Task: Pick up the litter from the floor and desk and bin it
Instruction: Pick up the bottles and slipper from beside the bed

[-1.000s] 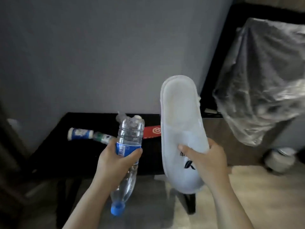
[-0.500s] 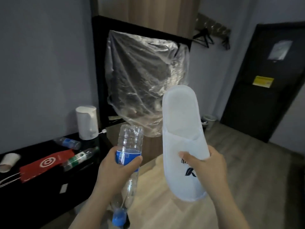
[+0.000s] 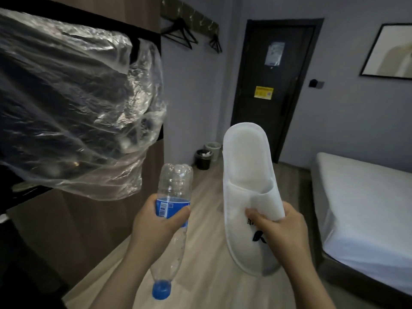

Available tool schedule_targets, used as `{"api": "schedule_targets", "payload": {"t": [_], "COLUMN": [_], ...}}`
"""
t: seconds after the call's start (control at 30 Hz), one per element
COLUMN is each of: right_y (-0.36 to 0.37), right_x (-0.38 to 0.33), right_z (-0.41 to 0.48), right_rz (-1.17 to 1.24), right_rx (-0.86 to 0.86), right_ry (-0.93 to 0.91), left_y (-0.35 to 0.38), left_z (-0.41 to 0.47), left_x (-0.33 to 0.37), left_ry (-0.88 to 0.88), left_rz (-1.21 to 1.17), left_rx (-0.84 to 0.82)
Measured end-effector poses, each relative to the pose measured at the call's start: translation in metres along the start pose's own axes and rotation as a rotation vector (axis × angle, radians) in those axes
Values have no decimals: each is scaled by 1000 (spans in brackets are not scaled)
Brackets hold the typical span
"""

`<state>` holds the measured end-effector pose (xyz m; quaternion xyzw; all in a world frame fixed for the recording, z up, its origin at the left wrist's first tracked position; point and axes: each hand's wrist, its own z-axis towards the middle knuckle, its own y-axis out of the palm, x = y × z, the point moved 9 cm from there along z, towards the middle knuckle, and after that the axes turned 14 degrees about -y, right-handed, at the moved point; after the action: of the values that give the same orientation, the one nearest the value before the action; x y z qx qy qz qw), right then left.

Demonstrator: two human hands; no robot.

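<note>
Hands are both raised in the nearest zone, each loaded with one item.

Left hand: fingers and thumb are curled round the blue label at the mid-section of a clear plastic bottle. The bottle is inverted and slightly tilted, with its base up and its blue cap down, below the wrist. The section between hand and cap is dented.

Right hand: the thumb presses on the front of the toe band of a white slipper and the fingers wrap behind it. The slipper is held near upright, heel end up and toe end down, with the insole facing the camera. A black logo is printed on the toe band, partly hidden by the thumb. Bottle and slipper are side by side and apart.

Middle zone: pale wood floor runs below both items. A bed with a white cover stands to the right. To the left, crumpled clear plastic film drapes over a dark object.

Far zone: a black bin containing white litter stands on the floor by the far wall, with a pale bin just beside it. Both are well apart from the hands. A dark door carrying a yellow notice stands to their right. Black hangers hang above the bins.
</note>
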<state>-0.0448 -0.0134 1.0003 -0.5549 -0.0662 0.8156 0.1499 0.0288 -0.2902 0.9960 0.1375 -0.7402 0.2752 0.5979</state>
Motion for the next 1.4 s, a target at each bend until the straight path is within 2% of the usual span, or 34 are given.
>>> {"api": "schedule_targets", "payload": {"t": [0.2, 0.5, 0.67, 0.8, 1.07, 1.4], "right_y": [19, 74, 86, 92, 94, 153], "right_x": [32, 42, 83, 134, 205, 284], "right_z": [74, 220, 287, 350, 520, 700], "right_rz": [-78, -173, -202, -217, -167, -164], "right_rx": [111, 188, 212, 214, 185, 86], "right_ry": [22, 31, 64, 116, 100, 110], "left_y": [50, 116, 171, 223, 336, 412], "left_z": [100, 261, 335, 400, 524, 692], "left_x": [18, 97, 104, 108, 155, 182], "left_ry": [28, 107, 82, 62, 60, 27], "left_rz": [8, -3, 32, 76, 96, 113], "left_rx": [-106, -249, -283, -274, -246, -151]}}
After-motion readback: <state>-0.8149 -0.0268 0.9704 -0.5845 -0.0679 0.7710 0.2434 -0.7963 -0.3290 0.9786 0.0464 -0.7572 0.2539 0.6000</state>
